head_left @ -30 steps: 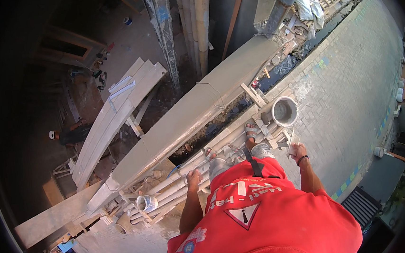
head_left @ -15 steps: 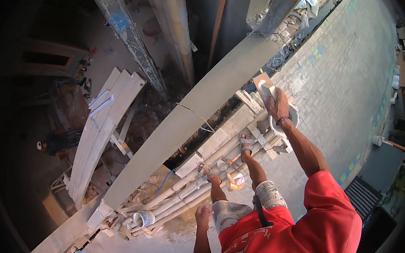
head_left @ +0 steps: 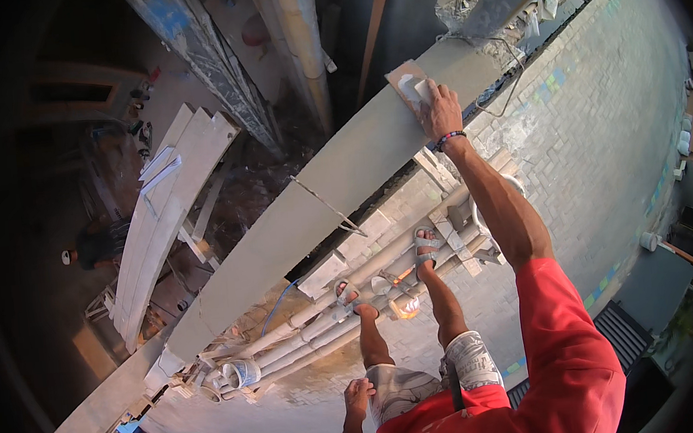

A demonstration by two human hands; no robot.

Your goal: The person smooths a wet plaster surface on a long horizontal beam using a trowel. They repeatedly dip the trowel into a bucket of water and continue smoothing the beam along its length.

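Note:
A wooden plastering float (head_left: 404,83) lies flat on the smooth grey plastered top of a long beam (head_left: 343,172), close to its far right end. My right hand (head_left: 440,113) grips the float's handle, with the arm stretched forward. Pale wet mortar shows on the float beside the handle. My left hand (head_left: 359,396) hangs low by my left thigh, its fingers curled and nothing visible in them. A bent wire (head_left: 325,202) crosses the beam's middle; another wire loop (head_left: 519,81) sticks out near the right end.
My sandalled feet stand on bamboo poles (head_left: 283,348) laid beside the beam. A bucket (head_left: 241,374) stands at the left, another (head_left: 515,191) partly behind my right arm. Upright supports (head_left: 305,49) rise beyond the beam. Stacked boards (head_left: 171,214) and another person (head_left: 96,244) are at the left.
My right hand has moved forward and left with the float, from above the bucket onto the beam's top. My left hand has stayed low, shifting slightly downward in view.

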